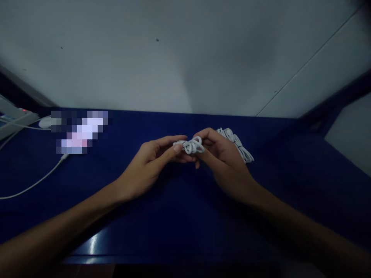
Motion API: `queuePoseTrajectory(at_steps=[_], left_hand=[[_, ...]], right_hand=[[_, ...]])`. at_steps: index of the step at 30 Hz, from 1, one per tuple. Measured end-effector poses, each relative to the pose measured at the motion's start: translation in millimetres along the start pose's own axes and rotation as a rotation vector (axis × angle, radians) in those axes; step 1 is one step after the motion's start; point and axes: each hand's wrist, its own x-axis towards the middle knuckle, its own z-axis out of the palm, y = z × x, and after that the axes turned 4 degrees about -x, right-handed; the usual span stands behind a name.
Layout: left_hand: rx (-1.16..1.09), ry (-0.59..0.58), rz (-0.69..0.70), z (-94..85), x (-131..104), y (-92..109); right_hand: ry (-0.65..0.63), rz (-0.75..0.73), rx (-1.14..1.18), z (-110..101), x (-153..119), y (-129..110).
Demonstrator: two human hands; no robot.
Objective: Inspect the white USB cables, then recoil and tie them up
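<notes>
Between my two hands, above the blue table [179, 216], is a small coiled bundle of white cable [191, 146]. My left hand [158, 156] pinches its left end, the thumb pressed on the loops near a thin dark tie. At the right end, the fingers of my right hand [222, 156] close on the loops. A second bundle of white cable [245, 150], bound with a dark tie, lies on the table just beyond my right hand, which partly hides it.
At the left lies a lit, pixelated device [84, 133] with a white cable [43, 179] plugged into it. A white power strip [17, 117] with a red light stands at the far left edge, a white plug-like object [45, 122] beside it. A pale wall [130, 69] rises behind the table.
</notes>
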Motion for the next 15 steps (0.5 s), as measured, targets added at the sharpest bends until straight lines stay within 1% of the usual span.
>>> queuePoseTrajectory(at_steps=[5, 8, 10, 12, 15], left_hand=[[-0.087, -0.087, -0.041, -0.4, 2.1, -1.7], [-0.124, -0.097, -0.068, -2.2, 3.0, -3.0], [-0.153, -0.079, -0.088, -3.3, 3.6, -3.2], [-0.199, -0.066, -0.108, -4.0, 4.2, -2.3], [-0.260, -0.086, -0.155, -4.7, 4.5, 0.3]], right_hand=[[-0.019, 0.055, 0.020, -0.8, 1.3, -2.2], [-0.019, 0.041, -0.049, -0.8, 0.8, -2.0], [0.010, -0.052, -0.188, -0.7, 0.5, -0.9], [0.062, -0.224, -0.385, -0.9, 0.5, 1.0], [0.127, -0.495, -0.671, -3.3, 1.6, 4.2]])
